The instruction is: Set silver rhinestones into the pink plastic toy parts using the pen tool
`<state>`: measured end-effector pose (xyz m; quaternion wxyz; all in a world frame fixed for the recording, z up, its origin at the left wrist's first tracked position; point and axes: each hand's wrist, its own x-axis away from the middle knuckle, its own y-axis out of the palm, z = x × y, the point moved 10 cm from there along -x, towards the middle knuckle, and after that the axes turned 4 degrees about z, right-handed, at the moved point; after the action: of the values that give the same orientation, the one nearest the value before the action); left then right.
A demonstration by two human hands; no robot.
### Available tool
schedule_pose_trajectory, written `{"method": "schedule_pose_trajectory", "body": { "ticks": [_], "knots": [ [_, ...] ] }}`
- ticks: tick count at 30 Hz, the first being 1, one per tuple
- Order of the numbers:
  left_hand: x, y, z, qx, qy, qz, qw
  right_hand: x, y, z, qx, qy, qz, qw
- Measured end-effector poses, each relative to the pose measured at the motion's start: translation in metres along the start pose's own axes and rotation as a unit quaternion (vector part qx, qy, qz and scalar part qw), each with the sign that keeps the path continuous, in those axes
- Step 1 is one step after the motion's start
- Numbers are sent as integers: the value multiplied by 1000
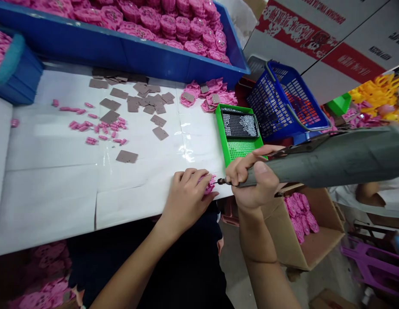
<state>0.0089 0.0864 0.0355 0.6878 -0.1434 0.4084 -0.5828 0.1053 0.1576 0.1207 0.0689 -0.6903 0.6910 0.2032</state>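
My left hand (189, 193) is closed over a pink plastic part (210, 183) at the front edge of the white table, pressing it down. Most of that part is hidden under my fingers. In my right hand (255, 176) is a grey-green electric screwdriver (334, 156), held nearly level with its bit pointing left. The bit's tip meets the right side of the pink part; whether a screw sits there is too small to tell. Just beyond my right hand stands a green tray (222, 137), with a black perforated tray (233, 124) of small silvery screws (249, 124) inside.
Grey-brown plates (127, 156) and small pink pegs (111, 126) lie scattered on the table (148, 171). A long blue bin (138, 60) of pink parts spans the back. Right are a blue basket (267, 101) and a cardboard box (324, 240). Several pink shells (215, 96) lie behind the green tray.
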Motion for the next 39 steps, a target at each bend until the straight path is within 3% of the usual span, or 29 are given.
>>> {"method": "schedule_pose_trajectory", "body": {
  "ticks": [6, 11, 15, 17, 20, 24, 28, 34, 39],
  "knots": [
    [-1, 1, -1, -15, -5, 3, 1000, 10, 2, 10, 31, 1, -21, 999],
    [-2, -1, 1, -26, 0, 8, 1000, 17, 10, 12, -2, -18, -57, 998],
    [-1, 1, 3, -35, 5, 8, 999, 15, 19, 22, -33, 23, -123, 992],
    [-1, 1, 3, -41, 9, 12, 999, 10, 16, 24, -41, 37, -128, 990],
    [0, 3, 2, -54, 10, 11, 998, -1, -4, 17, -36, 22, -56, 998],
    [0, 8, 1, -62, 12, -11, 998, -10, -30, -13, -13, -45, 48, 998],
    [1, 3, -1, -58, 6, 3, 998, -18, -53, -39, 5, -68, 118, 991],
    [7, -18, 5, 77, 34, 79, 993, -24, -87, -41, 43, -70, 182, 980],
    [16, -30, -11, 216, -14, 181, 959, -22, -97, -33, 31, -57, 201, 977]
  ]
}}
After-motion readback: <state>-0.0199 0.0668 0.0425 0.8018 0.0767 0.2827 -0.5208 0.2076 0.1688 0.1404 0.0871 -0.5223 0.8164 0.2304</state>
